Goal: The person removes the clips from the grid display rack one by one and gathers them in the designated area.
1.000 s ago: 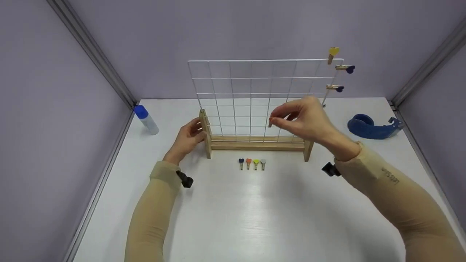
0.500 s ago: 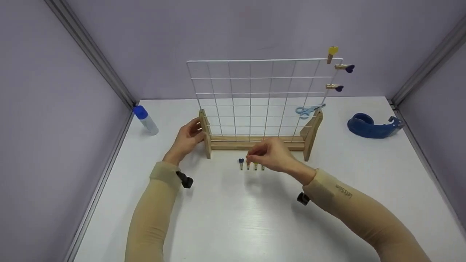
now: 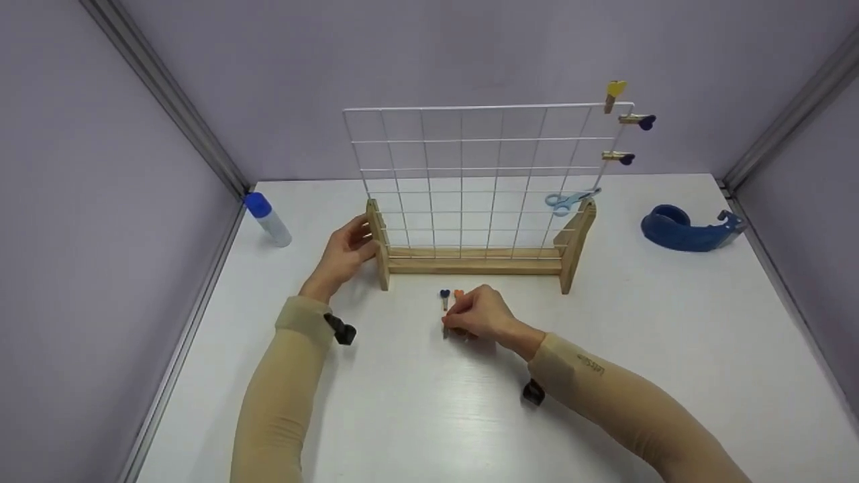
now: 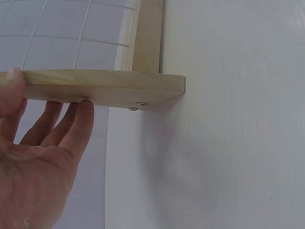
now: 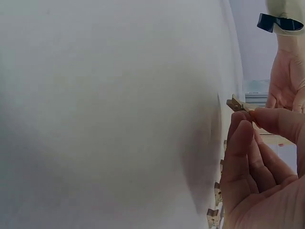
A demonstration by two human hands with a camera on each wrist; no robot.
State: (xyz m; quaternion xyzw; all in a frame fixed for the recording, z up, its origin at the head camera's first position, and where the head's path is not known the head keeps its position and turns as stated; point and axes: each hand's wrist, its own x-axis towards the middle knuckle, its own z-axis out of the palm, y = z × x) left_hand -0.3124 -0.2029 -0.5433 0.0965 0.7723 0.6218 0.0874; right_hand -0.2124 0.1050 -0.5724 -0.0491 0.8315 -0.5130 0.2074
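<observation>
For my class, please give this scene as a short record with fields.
Left hand: holds the left end of the rack
Right hand: pinches a wooden peg
Clipped on rack: yellow peg on top, two dark pegs on the right side
Row of pegs: in front of the rack
Other items: blue-capped tube at left, scissors near the rack's right end, blue dispenser at right

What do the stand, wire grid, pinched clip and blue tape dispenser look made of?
Stand: wood, pale, faint grain showing.
Wire grid: probably metal, thin straight bars, evenly white, so likely coated.
Clip in right hand: likely wood, tan, matte.
Blue tape dispenser: probably moulded plastic, smooth uniform curves.
</observation>
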